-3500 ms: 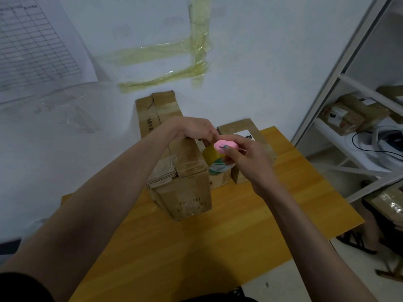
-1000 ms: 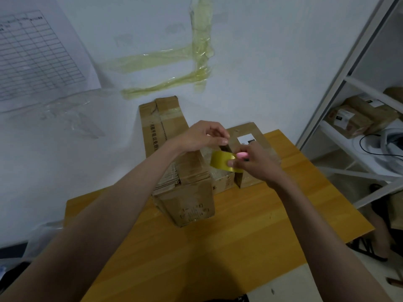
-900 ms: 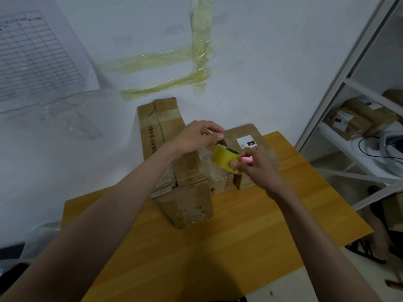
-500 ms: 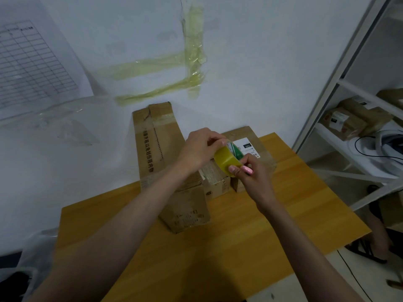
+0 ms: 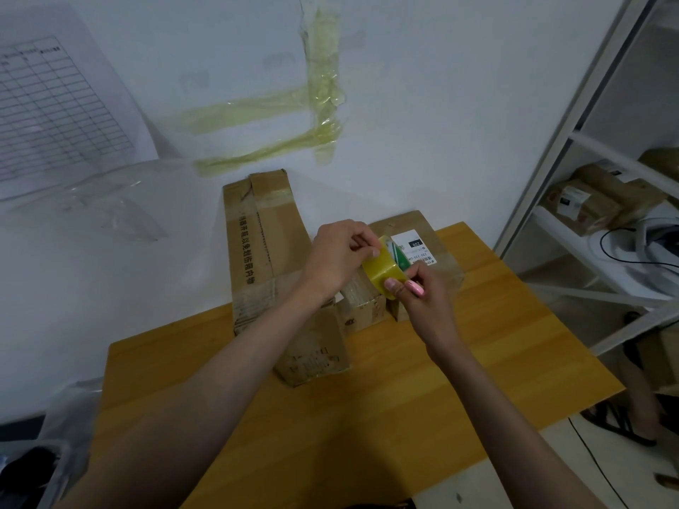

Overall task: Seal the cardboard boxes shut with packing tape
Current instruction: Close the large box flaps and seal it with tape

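A yellow roll of packing tape (image 5: 382,268) hovers above the boxes, held between both hands. My left hand (image 5: 336,259) grips its upper left side, fingers curled over the rim. My right hand (image 5: 419,297) pinches the roll's lower edge with thumb and fingers, together with a small pink object (image 5: 414,287). Below stand a tall cardboard box (image 5: 264,251), a small box (image 5: 362,306) wrapped in clear tape, and a box with a white label (image 5: 433,247) behind it, all on the wooden table (image 5: 367,416).
Old yellowed tape strips (image 5: 316,104) and a printed chart (image 5: 51,108) hang on the wall behind. A white metal shelf (image 5: 588,148) with more parcels (image 5: 595,200) and cables stands at the right. A plastic bag (image 5: 55,435) lies at the table's left edge.
Both hands have kept the tape roll over the small box. The roll has tilted and my right fingers have shifted along its lower edge. The view has moved slightly.
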`<state>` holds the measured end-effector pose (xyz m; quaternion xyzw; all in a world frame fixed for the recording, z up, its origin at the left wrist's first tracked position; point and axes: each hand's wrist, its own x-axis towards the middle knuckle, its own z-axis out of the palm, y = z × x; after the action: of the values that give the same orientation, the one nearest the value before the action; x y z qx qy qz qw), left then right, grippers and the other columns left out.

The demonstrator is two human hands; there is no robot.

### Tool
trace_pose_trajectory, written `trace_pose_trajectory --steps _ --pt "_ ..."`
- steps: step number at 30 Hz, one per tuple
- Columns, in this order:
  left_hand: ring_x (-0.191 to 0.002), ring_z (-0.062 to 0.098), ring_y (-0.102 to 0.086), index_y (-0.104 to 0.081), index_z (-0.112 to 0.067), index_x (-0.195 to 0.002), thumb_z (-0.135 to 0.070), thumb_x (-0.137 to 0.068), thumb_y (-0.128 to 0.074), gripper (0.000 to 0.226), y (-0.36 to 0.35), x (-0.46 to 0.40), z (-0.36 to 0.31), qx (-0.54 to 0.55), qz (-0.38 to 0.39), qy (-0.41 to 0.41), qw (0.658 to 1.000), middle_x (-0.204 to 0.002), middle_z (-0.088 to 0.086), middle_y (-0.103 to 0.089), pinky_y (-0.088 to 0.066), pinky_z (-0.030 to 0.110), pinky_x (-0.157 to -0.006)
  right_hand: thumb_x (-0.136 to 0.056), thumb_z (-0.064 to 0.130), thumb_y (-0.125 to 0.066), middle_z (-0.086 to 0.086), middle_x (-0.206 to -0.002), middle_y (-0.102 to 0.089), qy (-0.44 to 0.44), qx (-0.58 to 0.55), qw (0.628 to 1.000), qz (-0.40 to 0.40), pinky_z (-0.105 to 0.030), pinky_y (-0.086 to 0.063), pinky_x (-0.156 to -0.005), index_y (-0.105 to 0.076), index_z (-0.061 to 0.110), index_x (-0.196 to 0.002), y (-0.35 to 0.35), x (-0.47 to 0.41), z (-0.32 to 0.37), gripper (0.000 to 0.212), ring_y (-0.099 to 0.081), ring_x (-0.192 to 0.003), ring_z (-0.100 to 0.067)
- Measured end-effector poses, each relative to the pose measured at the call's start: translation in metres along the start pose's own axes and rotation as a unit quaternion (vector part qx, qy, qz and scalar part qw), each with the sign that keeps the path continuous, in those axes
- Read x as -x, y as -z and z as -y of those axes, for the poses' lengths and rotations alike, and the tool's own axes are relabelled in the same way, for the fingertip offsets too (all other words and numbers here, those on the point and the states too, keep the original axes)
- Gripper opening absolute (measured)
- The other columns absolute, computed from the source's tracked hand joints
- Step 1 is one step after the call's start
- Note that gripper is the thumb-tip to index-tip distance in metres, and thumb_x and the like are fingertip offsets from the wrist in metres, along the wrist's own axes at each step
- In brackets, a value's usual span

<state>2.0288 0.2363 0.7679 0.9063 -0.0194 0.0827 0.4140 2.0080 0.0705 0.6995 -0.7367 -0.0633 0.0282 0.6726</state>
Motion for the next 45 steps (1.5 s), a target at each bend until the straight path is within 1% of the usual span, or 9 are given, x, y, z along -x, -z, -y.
trace_pose_trajectory --steps 5,10,14,19,29,35,39,43,45 --pt "-0.085 0.003 -0.057 -0.067 -0.020 -0.087 -0.010 -0.094 -0.068 0.012 -0.012 0.003 -0.002 -0.049 -0.004 -0.022 0.999 -0.090 -0.014 -0.057 -0.044 0.014 -0.074 -0.092 0.022 -0.070 -0.015 -0.085 -0.063 0.002 0.013 1.000 -0.007 -0.048 -0.052 -0.066 -0.051 0.015 -0.083 0.002 0.004 -0.002 0.023 -0.063 -0.081 -0.039" --pt "-0.085 0.011 -0.049 -0.053 -0.017 -0.094 -0.009 -0.101 -0.053 0.011 -0.024 0.014 -0.007 -0.147 -0.003 -0.070 0.987 -0.099 -0.005 -0.052 -0.037 0.019 -0.070 -0.093 0.014 -0.068 0.000 -0.077 -0.058 0.044 0.086 0.995 -0.006 -0.013 -0.039 -0.054 -0.050 0.017 -0.080 0.006 0.004 0.001 0.023 -0.053 -0.068 -0.010" --pt "-0.081 0.016 -0.050 -0.040 -0.021 -0.097 -0.011 -0.106 -0.043 0.013 -0.031 0.025 -0.014 -0.185 0.024 -0.087 0.979 -0.093 -0.001 -0.055 -0.037 0.028 -0.062 -0.094 0.016 -0.065 -0.002 -0.081 -0.061 0.056 0.137 0.989 -0.003 -0.015 -0.037 -0.054 -0.058 0.011 -0.089 0.009 0.002 -0.005 0.010 -0.057 -0.074 -0.017" --pt "-0.088 0.013 -0.051 -0.049 -0.018 -0.097 -0.012 -0.104 -0.048 0.009 -0.026 0.021 -0.020 -0.123 0.045 -0.043 0.990 -0.105 -0.002 -0.049 -0.046 0.026 -0.073 -0.095 0.015 -0.064 0.000 -0.080 -0.057 0.049 0.120 0.992 0.002 -0.013 -0.036 -0.056 -0.059 0.009 -0.090 0.016 0.008 -0.007 0.009 -0.052 -0.072 -0.013" --pt "-0.095 0.021 -0.059 -0.049 -0.012 -0.101 -0.008 -0.105 -0.039 0.012 -0.007 0.012 -0.032 -0.135 0.096 -0.010 0.986 -0.106 0.006 -0.059 -0.050 0.037 -0.079 -0.095 0.018 -0.064 -0.004 -0.089 -0.060 0.060 0.147 0.987 0.032 -0.033 -0.043 -0.064 -0.059 0.012 -0.092 0.023 0.014 -0.010 0.008 -0.056 -0.082 -0.021" --pt "-0.093 0.015 -0.058 -0.063 -0.028 -0.076 -0.016 -0.095 -0.066 0.023 -0.009 0.015 -0.032 -0.207 0.186 0.012 0.960 -0.103 0.000 -0.053 -0.053 0.033 -0.081 -0.097 0.019 -0.062 -0.008 -0.090 -0.062 0.041 0.091 0.994 0.033 -0.030 -0.041 -0.062 -0.060 0.011 -0.094 0.026 0.022 -0.004 0.009 -0.057 -0.081 -0.023" --pt "-0.086 0.006 -0.057 -0.071 -0.019 -0.089 -0.022 -0.089 -0.077 0.008 -0.011 0.022 -0.034 -0.155 0.103 0.054 0.981 -0.092 -0.011 -0.054 -0.042 0.017 -0.067 -0.097 0.020 -0.062 -0.006 -0.092 -0.062 0.043 0.077 0.996 0.025 -0.032 -0.043 -0.064 -0.059 0.016 -0.093 0.025 0.025 0.000 0.007 -0.058 -0.083 -0.023" --pt "-0.104 0.017 -0.064 -0.060 -0.015 -0.132 -0.027 -0.086 -0.080 0.051 -0.005 0.029 -0.038 -0.101 0.096 0.078 0.987 -0.115 0.000 -0.065 -0.055 0.035 -0.088 -0.098 0.021 -0.060 -0.012 -0.094 -0.061 0.029 0.037 0.999 0.016 -0.036 -0.045 -0.067 -0.058 0.010 -0.096 0.025 0.030 -0.001 0.012 -0.057 -0.087 -0.030" --pt "-0.112 0.020 -0.063 -0.060 -0.013 -0.139 -0.027 -0.094 -0.071 0.048 -0.010 0.034 -0.039 -0.121 0.104 0.057 0.986 -0.123 0.005 -0.064 -0.052 0.034 -0.095 -0.099 0.025 -0.060 -0.013 -0.094 -0.061 0.018 0.008 1.000 0.006 -0.040 -0.045 -0.068 -0.058 0.012 -0.095 0.024 0.032 0.000 0.014 -0.056 -0.084 -0.029"
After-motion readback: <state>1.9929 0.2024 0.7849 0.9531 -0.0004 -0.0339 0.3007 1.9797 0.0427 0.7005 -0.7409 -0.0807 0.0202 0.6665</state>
